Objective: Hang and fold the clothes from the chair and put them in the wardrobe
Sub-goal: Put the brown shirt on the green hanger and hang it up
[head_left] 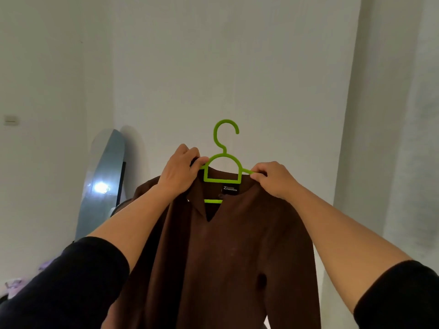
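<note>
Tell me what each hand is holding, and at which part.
Both hold the brown shirt on the green hanger. The left hand has its grip at the left shoulder end, the right hand at the right shoulder end.

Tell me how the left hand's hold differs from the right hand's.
The left hand sits higher, gripping the brown shirt collar by the green hanger's arch; the right hand sits lower, pinching collar and hanger arm. The left shows mostly its back, the right its curled knuckles. Both hold the shirt up.

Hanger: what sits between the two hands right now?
In the head view, the green hanger's arched neck and hook rise between the left hand and right hand; the brown shirt's collar and label sit just below.
</note>
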### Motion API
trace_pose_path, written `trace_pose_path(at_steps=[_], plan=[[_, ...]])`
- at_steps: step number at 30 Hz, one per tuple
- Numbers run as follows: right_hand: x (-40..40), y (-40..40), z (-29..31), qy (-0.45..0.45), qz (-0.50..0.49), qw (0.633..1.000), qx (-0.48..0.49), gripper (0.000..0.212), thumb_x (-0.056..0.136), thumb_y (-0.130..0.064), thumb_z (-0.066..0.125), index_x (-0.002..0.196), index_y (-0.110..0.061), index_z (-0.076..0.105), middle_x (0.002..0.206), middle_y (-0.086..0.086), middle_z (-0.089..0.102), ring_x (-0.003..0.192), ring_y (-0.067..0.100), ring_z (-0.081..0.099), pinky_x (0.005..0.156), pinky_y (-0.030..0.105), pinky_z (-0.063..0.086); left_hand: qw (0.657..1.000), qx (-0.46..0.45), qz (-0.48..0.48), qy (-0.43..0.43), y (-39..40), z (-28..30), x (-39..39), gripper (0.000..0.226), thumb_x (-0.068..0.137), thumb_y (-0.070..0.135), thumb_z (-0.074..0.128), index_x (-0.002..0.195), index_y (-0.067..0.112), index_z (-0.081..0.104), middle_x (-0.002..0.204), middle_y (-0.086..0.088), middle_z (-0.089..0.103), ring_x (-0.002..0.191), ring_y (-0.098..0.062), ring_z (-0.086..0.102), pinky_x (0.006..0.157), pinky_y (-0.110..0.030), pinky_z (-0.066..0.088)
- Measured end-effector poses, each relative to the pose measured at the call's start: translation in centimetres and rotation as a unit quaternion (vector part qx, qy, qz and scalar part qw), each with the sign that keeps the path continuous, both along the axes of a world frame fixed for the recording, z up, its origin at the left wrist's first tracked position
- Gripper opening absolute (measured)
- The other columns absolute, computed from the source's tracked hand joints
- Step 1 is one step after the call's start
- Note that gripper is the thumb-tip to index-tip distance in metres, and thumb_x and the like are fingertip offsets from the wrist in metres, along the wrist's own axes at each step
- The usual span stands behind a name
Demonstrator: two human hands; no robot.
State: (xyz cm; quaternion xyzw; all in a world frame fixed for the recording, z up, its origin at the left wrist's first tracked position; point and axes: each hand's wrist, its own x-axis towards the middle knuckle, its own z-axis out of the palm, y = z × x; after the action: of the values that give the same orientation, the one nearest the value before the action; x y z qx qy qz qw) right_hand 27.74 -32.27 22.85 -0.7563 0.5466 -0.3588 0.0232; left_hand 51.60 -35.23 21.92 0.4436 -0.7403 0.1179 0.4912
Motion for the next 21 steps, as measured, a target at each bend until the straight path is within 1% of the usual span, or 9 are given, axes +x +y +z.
trace_pose_path(at_steps=[2,4,7,10,13,14,16,18,21], plan=[[0.5,0.0,0.2,-0.015,-0.02,0.999,-0.035,0.019,0.095,-0.017,0.051,0.102,-0.01,0.068,0.095,0.004,0.063,0.085,0.017,0.052,0.074,0.024,0.035,0.999,0.026,0.02,-0.032,0.2,0.0,0.7,0.04,0.095,0.049,0.038,0.099,0.013,0.056,0.097,0.001,0.042,0.081,-0.018,0.048,0.075,-0.031,0.042],[0.8,-0.2,0.6,-0.02,-0.041,0.997,-0.07,0.019,0.095,-0.015,0.052,0.1,-0.008,0.068,0.091,0.005,0.063,0.082,0.016,0.05,0.071,0.023,0.032,0.995,0.046,0.045,-0.072,0.2,-0.3,1.8,0.046,0.095,0.053,0.029,0.104,0.015,0.053,0.102,0.003,0.043,0.085,-0.019,0.05,0.077,-0.033,0.042],[1.1,-0.2,1.3,-0.002,-0.056,0.991,-0.118,0.018,0.094,-0.013,0.052,0.098,-0.005,0.067,0.094,0.009,0.066,0.081,0.016,0.049,0.071,0.023,0.031,0.992,0.054,0.049,-0.105,-0.3,-1.3,3.1,0.04,0.097,0.047,0.032,0.106,0.014,0.051,0.1,-0.001,0.052,0.087,-0.022,0.054,0.079,-0.034,0.043],[1.3,-0.1,1.5,0.025,-0.058,0.989,-0.136,0.018,0.093,-0.013,0.052,0.098,-0.007,0.068,0.097,0.009,0.067,0.087,0.021,0.055,0.073,0.026,0.036,0.994,0.056,0.005,-0.089,-0.3,-1.7,3.1,0.022,0.097,0.031,0.045,0.101,0.011,0.053,0.094,-0.003,0.058,0.087,-0.024,0.056,0.076,-0.03,0.042],[1.4,0.3,1.3,0.04,-0.086,0.985,-0.143,0.02,0.095,-0.018,0.049,0.102,-0.013,0.067,0.1,0.005,0.065,0.096,0.025,0.057,0.084,0.037,0.043,0.995,0.059,-0.041,-0.064,0.2,-1.7,2.0,0.016,0.096,0.023,0.05,0.101,0.01,0.056,0.093,-0.005,0.064,0.086,-0.023,0.057,0.076,-0.03,0.043],[1.4,0.6,1.3,0.038,-0.101,0.983,-0.147,0.02,0.096,-0.021,0.049,0.104,-0.017,0.066,0.102,0.003,0.064,0.097,0.024,0.057,0.087,0.039,0.042,0.996,0.056,-0.049,-0.044,0.4,-1.7,1.6,0.015,0.095,0.022,0.05,0.1,0.009,0.057,0.092,-0.006,0.064,0.085,-0.023,0.057,0.074,-0.029,0.041],[1.0,1.4,1.3,0.025,-0.123,0.98,-0.154,0.02,0.095,-0.032,0.05,0.11,-0.024,0.062,0.106,-0.003,0.062,0.101,0.02,0.055,0.088,0.039,0.034,0.998,0.039,-0.057,-0.008,0.4,-1.6,0.9,0.014,0.095,0.019,0.05,0.097,0.008,0.058,0.088,-0.006,0.064,0.082,-0.023,0.056,0.071,-0.027,0.037],[0.1,2.4,1.3,0.021,-0.143,0.979,-0.144,0.031,0.091,-0.043,0.054,0.119,-0.03,0.057,0.112,-0.006,0.06,0.106,0.017,0.054,0.088,0.038,0.03,0.997,0.029,-0.064,0.008,0.3,-1.7,0.1,0.013,0.095,0.017,0.049,0.096,0.007,0.058,0.087,-0.007,0.063,0.081,-0.023,0.055,0.071,-0.027,0.035],[-2.1,4.0,0.6,0.027,-0.149,0.983,-0.103,0.038,0.09,-0.044,0.056,0.125,-0.027,0.057,0.124,-0.005,0.06,0.117,0.019,0.052,0.1,0.039,0.033,0.997,0.022,-0.074,0.019,-0.3,-2.0,-1.1,0.014,0.095,0.016,0.049,0.096,0.005,0.058,0.089,-0.01,0.064,0.083,-0.026,0.056,0.072,-0.03,0.036]])
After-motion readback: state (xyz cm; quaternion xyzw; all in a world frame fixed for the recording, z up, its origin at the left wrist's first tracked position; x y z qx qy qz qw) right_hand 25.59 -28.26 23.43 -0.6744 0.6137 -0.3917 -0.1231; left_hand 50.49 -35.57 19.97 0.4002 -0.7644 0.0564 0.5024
